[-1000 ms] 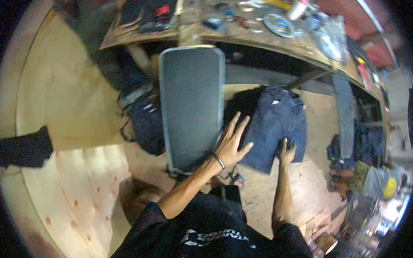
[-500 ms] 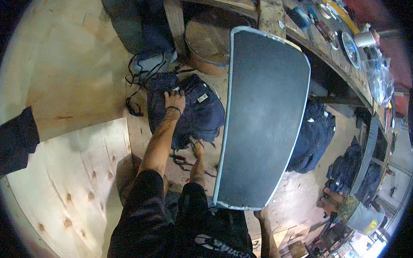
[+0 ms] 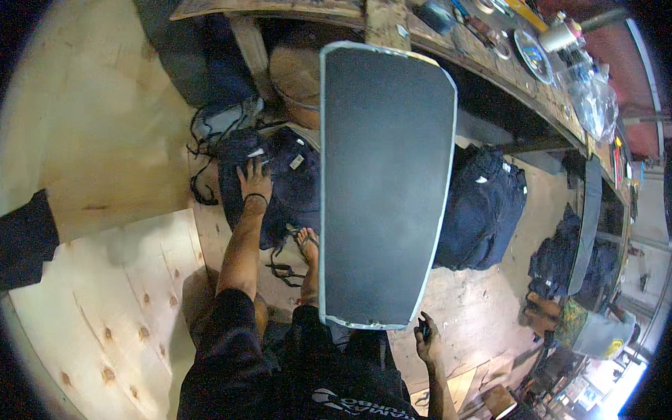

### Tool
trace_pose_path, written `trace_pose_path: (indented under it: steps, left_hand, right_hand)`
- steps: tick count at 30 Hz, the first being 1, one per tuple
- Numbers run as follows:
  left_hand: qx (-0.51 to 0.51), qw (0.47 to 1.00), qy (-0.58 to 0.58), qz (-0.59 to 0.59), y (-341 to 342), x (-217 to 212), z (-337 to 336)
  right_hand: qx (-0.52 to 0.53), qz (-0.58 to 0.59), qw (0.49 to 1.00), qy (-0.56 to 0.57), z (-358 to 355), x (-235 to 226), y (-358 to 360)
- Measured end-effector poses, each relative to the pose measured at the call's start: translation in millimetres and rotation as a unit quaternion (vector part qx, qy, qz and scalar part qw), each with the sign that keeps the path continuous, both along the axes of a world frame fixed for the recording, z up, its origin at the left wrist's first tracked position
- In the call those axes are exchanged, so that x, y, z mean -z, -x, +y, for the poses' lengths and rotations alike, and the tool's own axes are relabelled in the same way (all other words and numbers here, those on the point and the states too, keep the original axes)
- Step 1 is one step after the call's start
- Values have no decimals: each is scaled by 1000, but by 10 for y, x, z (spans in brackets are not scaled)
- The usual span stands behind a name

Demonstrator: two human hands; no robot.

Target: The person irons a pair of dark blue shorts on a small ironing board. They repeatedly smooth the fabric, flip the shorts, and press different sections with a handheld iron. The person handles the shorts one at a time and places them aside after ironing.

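Note:
With fingers spread, my left hand (image 3: 256, 180) lies flat on a pile of folded dark navy garments (image 3: 291, 183) bearing white labels. A dark band circles that wrist. My right hand (image 3: 429, 344) is beside the lower right corner of a long dark grey panel (image 3: 387, 186) with a pale rim. Its fingers curl around a small black object (image 3: 424, 328) whose kind I cannot make out. The panel hides the right part of the garment pile. My bare foot (image 3: 307, 244) rests just below the pile, near loose dark cords (image 3: 285, 271).
Another dark garment pile (image 3: 480, 205) lies right of the panel. A cluttered wooden workbench (image 3: 478, 38) runs along the top right. Behind the garments stands a round brown container (image 3: 294, 78). Plywood (image 3: 124, 291) lines the left. A person (image 3: 588, 331) is at the lower right.
My left hand has flattened, its fingers spreading on the garments. My right hand has come more into view, out from the panel's lower corner. The whole view has shifted, moving the panel leftward.

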State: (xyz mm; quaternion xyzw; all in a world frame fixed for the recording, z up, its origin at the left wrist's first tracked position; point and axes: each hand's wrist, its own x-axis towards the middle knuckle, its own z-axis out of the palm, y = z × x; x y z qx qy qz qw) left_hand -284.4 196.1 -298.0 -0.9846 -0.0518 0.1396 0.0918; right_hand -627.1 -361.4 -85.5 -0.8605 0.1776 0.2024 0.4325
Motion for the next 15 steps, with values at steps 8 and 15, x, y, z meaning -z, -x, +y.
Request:
trace_pose_path:
  steps: [8,15]
  left_hand:
    - [66,992,-36,-105,120,362,297]
    - [156,938,146,-271,212,-331,-168]
  right_hand:
    - [30,107,991,75,-8,-153,254]
    - [-15,127,989,77,237,-180,151]
